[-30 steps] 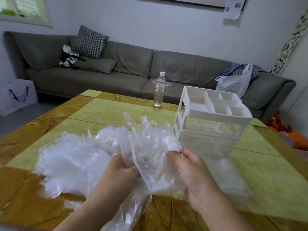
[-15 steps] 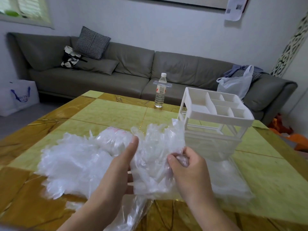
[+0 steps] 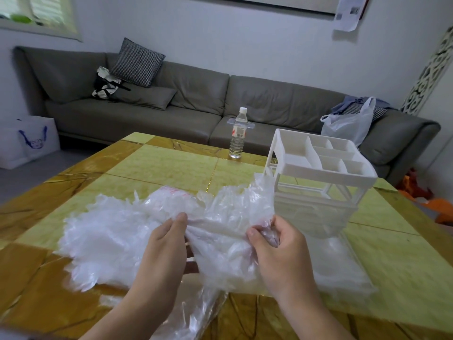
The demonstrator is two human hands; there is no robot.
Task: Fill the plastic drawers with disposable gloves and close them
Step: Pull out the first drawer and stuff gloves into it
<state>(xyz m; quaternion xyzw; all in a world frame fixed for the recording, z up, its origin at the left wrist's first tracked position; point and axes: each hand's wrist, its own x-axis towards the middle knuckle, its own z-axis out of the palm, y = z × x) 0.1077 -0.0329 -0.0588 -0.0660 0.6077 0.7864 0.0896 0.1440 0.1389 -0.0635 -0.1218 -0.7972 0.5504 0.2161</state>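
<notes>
Both hands hold glove bunch point(image 3: 220, 231) above table point(image 3: 159, 165): left hand point(image 3: 163, 246) pinches its left edge, right hand point(image 3: 278, 244) curled round its right end. Loose gloves point(image 3: 103, 236) heaped at 9 o'clock. Organizer point(image 3: 318, 177) at 2 o'clock; drawer point(image 3: 338, 266) out front, possibly holding gloves. Bottle point(image 3: 238, 133) at 12.

On the table point(image 3: 152, 168), the pile of gloves point(image 3: 103, 241) lies at nine o'clock of both hands, the drawer unit point(image 3: 316, 177) at two o'clock, the water bottle point(image 3: 238, 134) at twelve, with the sofa point(image 3: 196, 106) behind.
</notes>
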